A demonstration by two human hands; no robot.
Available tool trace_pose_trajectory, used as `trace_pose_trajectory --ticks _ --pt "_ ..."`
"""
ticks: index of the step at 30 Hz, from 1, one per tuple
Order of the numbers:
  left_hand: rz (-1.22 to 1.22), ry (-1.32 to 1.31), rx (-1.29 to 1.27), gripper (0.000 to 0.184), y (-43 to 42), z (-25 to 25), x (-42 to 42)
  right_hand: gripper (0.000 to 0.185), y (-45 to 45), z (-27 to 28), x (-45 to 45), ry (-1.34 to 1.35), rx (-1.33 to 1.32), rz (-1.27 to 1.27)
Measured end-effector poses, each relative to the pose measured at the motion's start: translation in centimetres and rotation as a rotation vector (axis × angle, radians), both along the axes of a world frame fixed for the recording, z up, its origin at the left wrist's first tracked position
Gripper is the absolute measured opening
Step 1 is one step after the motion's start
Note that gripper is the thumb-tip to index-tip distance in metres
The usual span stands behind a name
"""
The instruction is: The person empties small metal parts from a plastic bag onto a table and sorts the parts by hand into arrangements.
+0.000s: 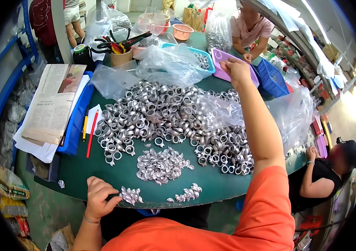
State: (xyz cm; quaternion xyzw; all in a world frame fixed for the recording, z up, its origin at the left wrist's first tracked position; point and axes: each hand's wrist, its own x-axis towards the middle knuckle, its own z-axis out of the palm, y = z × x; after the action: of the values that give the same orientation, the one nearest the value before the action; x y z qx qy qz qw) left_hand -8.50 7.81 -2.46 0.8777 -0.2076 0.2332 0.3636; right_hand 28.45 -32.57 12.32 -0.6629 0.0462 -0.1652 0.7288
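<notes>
My left hand (98, 195) is at the table's front edge, thumb and fingers closed together beside a small cluster of silvery leaf-shaped metal pieces (131, 195). Whatever it may hold is too small to make out. My right hand (237, 72) reaches far forward over a purple tray (253, 78), fingers bent together; I cannot see what is in them. A pale ring-like piece (219, 55) shows in that tray. Between my arms lie a larger heap of leaf-shaped pieces (161, 165), a short row of them (188, 193), and a big pile of grey metal rings (157, 111).
Clear plastic bags (165, 65) cover part of the ring pile. At left, a blue crate (77, 119) carries papers and a newspaper (54, 100); a red pencil (92, 134) lies beside it. Pliers stand in a round holder (121, 58). Co-workers sit across and at right.
</notes>
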Motion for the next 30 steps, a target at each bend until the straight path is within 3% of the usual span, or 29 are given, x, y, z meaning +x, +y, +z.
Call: trace_pose_trajectory --ticks 4,7,10,13,15,16,22,26,30 --pt "0.011 0.003 -0.011 0.022 0.1 0.0 0.0 0.037 0.9 0.6 -1.5 0.086 -0.082 -0.011" --pt "0.007 0.006 -0.029 0.02 0.0 0.1 0.0 0.034 1.4 0.3 -4.8 0.02 -0.267 -0.002" --pt "0.009 0.001 -0.039 0.017 0.1 0.0 0.0 0.028 1.4 -0.1 -9.3 -0.072 -0.283 0.091" --pt "0.021 -0.004 -0.041 0.016 0.2 0.0 -0.1 0.017 1.9 -1.0 -15.6 -0.122 -0.544 0.275" --pt "0.029 -0.022 -0.058 0.016 0.1 0.0 -0.1 0.013 2.0 -3.0 -19.3 -0.142 -0.848 0.236" --pt "0.032 -0.031 -0.06 0.016 0.1 0.0 0.1 0.012 2.3 -3.9 -20.9 -0.281 -0.819 0.286" --pt "0.031 -0.031 -0.04 0.014 0.0 0.3 0.0 0.009 2.4 -6.3 -26.7 -0.174 -0.895 0.262" --pt "0.072 -0.049 -0.072 0.014 -0.1 0.0 -0.1 0.013 3.3 -8.6 -28.9 -0.156 -0.995 0.526" --pt "0.055 -0.064 -0.03 0.015 -0.1 0.1 -0.1 0.013 5.8 -11.6 -30.0 -0.202 -1.032 0.532"
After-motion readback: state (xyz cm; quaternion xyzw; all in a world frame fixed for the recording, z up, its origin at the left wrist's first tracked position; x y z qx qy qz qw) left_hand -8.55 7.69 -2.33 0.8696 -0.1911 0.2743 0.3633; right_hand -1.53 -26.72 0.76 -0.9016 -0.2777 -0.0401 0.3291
